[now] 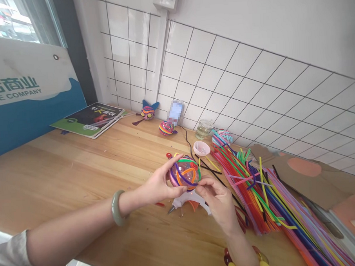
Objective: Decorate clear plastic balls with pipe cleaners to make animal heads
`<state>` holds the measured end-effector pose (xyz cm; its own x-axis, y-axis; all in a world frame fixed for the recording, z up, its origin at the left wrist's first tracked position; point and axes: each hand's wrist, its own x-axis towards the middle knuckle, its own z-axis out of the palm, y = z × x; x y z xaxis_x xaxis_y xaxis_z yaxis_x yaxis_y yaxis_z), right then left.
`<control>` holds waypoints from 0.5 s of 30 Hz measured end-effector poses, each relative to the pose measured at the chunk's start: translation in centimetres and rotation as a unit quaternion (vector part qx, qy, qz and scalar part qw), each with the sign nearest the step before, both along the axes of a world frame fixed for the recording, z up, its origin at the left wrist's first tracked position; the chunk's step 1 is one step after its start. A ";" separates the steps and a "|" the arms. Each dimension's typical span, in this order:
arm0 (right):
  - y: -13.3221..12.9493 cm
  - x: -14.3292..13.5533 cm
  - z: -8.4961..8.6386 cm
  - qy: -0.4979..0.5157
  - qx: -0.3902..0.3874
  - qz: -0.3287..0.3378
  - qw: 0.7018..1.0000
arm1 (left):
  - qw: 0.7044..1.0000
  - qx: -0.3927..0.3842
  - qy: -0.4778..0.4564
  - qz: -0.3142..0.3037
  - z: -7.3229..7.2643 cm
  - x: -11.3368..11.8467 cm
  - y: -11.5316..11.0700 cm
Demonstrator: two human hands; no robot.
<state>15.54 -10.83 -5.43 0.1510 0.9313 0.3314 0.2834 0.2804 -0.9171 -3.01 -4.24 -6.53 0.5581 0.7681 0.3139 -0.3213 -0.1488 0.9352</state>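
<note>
My left hand [164, 178] is curved around a clear ball [187, 173], thumb below and fingers above it. Purple, green and orange pipe cleaners are bent over the ball's surface, with a red coil near its top right. At the ball's lower right edge, my right hand [214, 196] pinches the end of a purple pipe cleaner [189, 182] between thumb and fingertips. Just under the ball, a white glue gun [178, 203] lies on the table, its tip pointing left; my right hand covers part of it.
Many loose pipe cleaners [256, 196] cover the right side beside cardboard [294, 179]. Behind stand a pink bowl [201, 148], a glass jar [204, 128], a phone [175, 111] and finished-looking wrapped balls [166, 128]. A booklet [90, 120] lies back left, near a large sign board [29, 104].
</note>
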 end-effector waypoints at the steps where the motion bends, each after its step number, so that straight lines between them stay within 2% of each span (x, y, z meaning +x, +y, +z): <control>1: 0.0 0.0 0.0 0.002 -0.001 -0.002 1.000 | 1.000 0.000 0.003 0.001 0.0 0.0 0.0; 15: -0.1 0.1 -0.4 -0.009 -0.024 -0.022 0.999 | 0.999 -0.007 0.033 0.030 -0.2 -0.1 0.0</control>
<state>15.60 -10.96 -5.81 0.1867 0.9385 0.2904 0.3105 0.2240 -0.9238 -3.08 -4.24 -6.71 0.5307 0.8042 0.2676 -0.2499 -0.1532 0.9561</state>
